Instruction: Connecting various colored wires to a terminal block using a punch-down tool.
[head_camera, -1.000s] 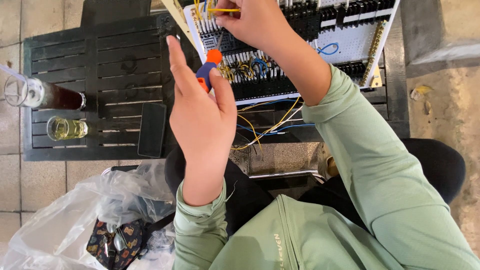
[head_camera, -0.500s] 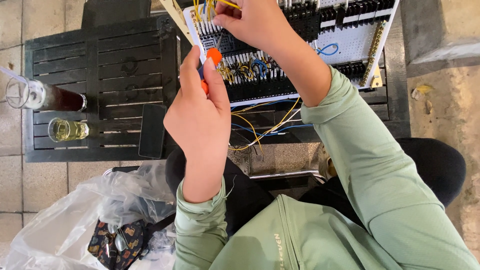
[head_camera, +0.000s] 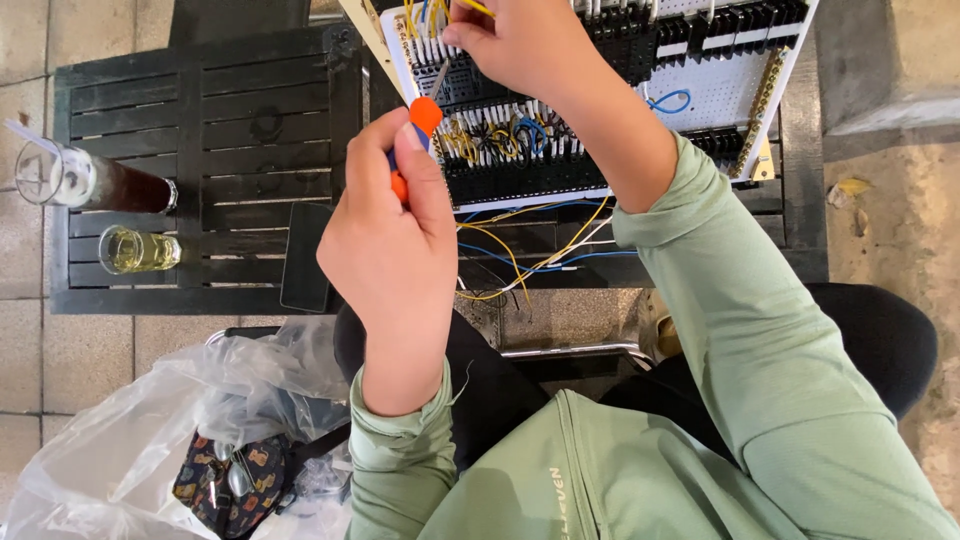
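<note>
left hand (head_camera: 395, 240) tilted the screwdriver (head_camera: 420, 125) tip up to the terminals (head_camera: 500, 140).

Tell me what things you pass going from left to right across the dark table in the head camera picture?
Dark drink in a plastic cup → small glass of yellow drink → black phone → left hand holding an orange screwdriver → right hand on the wiring board.
</note>
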